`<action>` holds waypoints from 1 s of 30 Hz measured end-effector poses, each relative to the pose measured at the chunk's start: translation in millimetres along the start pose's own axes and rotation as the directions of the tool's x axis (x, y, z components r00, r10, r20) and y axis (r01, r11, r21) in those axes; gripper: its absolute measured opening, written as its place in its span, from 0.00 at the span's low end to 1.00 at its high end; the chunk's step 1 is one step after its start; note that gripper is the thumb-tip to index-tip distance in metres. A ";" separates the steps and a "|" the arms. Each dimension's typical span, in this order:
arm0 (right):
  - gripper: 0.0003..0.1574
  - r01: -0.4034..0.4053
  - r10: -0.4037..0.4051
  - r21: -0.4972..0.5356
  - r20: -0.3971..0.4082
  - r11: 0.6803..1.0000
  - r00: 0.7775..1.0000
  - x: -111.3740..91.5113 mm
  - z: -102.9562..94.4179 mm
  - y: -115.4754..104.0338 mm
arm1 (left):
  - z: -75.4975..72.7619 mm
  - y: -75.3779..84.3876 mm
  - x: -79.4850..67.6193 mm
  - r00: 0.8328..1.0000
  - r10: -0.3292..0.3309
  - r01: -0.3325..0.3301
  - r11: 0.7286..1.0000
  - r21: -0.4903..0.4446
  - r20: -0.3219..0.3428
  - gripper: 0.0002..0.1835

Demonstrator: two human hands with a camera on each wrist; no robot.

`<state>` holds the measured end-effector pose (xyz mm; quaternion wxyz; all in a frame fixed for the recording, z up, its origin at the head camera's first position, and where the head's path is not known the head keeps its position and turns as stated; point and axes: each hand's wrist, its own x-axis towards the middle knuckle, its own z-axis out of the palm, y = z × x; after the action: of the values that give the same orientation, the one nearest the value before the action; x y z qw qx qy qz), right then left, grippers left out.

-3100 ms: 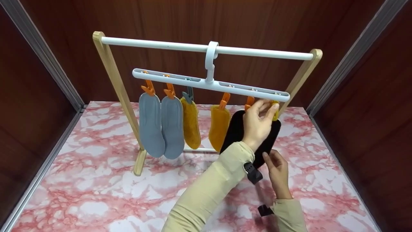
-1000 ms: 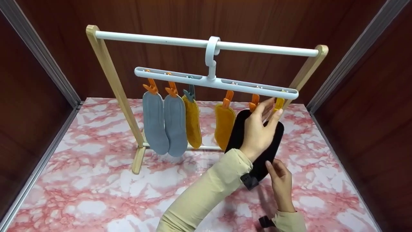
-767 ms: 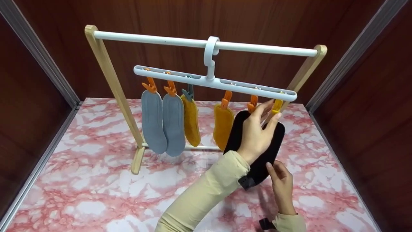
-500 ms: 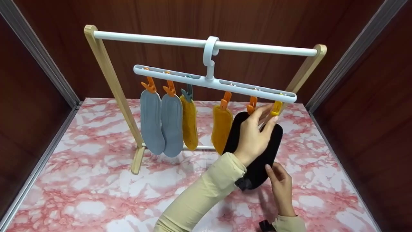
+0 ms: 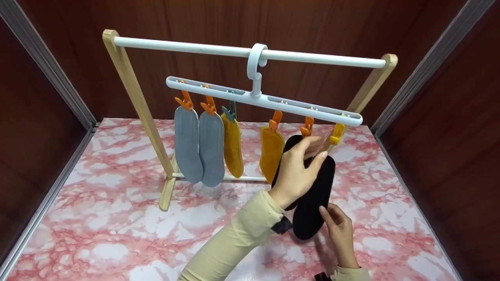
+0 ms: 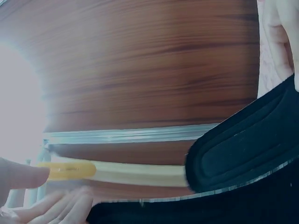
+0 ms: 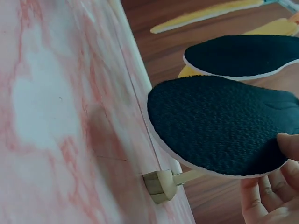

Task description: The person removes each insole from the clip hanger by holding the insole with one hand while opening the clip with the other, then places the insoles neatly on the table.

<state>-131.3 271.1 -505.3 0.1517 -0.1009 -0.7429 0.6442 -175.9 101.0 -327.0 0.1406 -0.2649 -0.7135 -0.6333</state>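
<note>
Enclosure: dark brown wood-grain walls (image 5: pixel 203 23) on three sides. Desk (image 5: pixel 109 222) surfaced in pink-and-white marbling. On it stands a rack with pale wooden posts (image 5: pixel 136 105) and a white top rod (image 5: pixel 175 45); the hook of a pale hanger (image 5: pixel 265 100) goes over this rod near its middle. Hanger slopes down toward the right of the head view.

Clipped along the hanger, from the left: two grey insoles (image 5: pixel 189 144) on orange clips (image 5: pixel 185 100), one mustard insole (image 5: pixel 233 148) on a dark green clip (image 5: pixel 230 112), a second mustard insole (image 5: pixel 271 153) on an orange clip, then a black insole (image 7: pixel 243 56), also on an orange clip. At the far right end hangs a yellow clip (image 5: pixel 337 134).

Right hand (image 5: pixel 340 226): pinches the edge of a loose black insole (image 5: pixel 318 195) near its lower end, thumb on the dark face, fingers behind. That insole is tilted, its upper end just below the yellow clip and apart from it, its lower part overlapping the hung black one in the head view.

Left hand (image 5: pixel 299 171): thumb and fingers spread apart, raised in front of the two black insoles, near the yellow clip and below it; nothing gripped. Left wrist view is washed out by glare; whether the fingertips brush the hung black insole cannot be told. Beige sleeves (image 5: pixel 230 246) cover both forearms.
</note>
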 end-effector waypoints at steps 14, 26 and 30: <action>0.18 -0.135 0.140 -0.092 0.047 0.987 0.989 -10.7 -0.2 9.5 | -19.1 -15.0 -9.6 0.999 -0.036 0.036 0.999 0.008 -0.036 0.07; 0.17 -0.192 0.197 -0.051 0.100 0.980 0.975 -21.7 4.3 21.2 | -23.3 -24.6 -12.8 0.995 -0.068 0.068 0.998 0.007 -0.079 0.05; 0.17 -0.208 0.207 -0.009 0.121 0.978 0.971 -24.4 5.4 22.5 | -24.2 -26.5 -12.8 0.993 -0.072 0.075 0.997 0.024 -0.092 0.05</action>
<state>-111.4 261.0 -530.5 0.0383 -0.1384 -0.7347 0.6630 -183.4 73.3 -352.0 0.1533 -0.2074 -0.7242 -0.6395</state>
